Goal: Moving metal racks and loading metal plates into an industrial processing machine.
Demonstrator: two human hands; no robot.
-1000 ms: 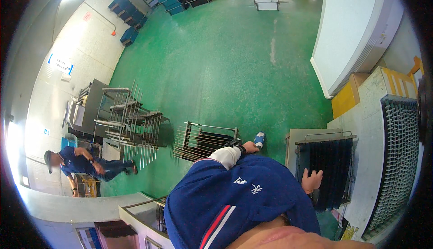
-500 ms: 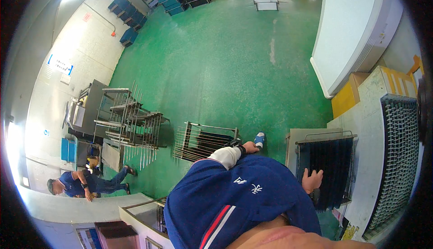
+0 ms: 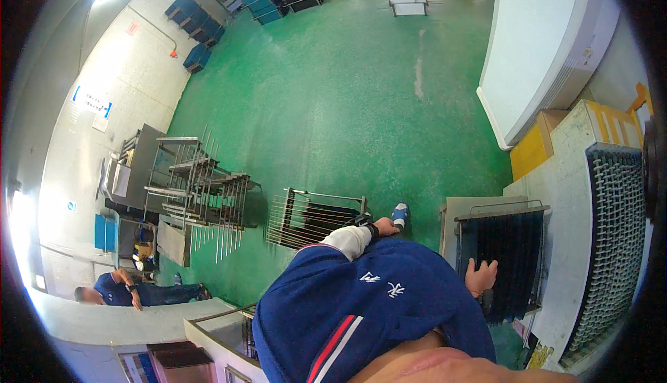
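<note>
My right hand [image 3: 481, 277] rests against a row of dark sheets or strips [image 3: 501, 251] hung in a metal-framed rack [image 3: 501, 209] on my right. Its fingers are spread, with thumb and fingertips showing, and they close round nothing. A dark band circles that wrist. My left hand [image 3: 387, 227] is low in front of my body, beside my shoe [image 3: 399, 215]; how its fingers are bent is too small to tell. Just left of it stands a rack with thin metal rods [image 3: 306, 220] and dark material inside. A dark band sits on the left wrist below a white sleeve.
More rod racks [image 3: 201, 185] stand on the green floor [image 3: 333, 105] at left. Another person [image 3: 128, 290] is beyond a pale partition [image 3: 132, 320]. A white cabinet [image 3: 535, 50], a yellow-brown box [image 3: 531, 154] and a grey mesh panel [image 3: 611, 237] line the right.
The other person at lower left has shifted, with head and legs lower. My two hands stay almost where they were.
</note>
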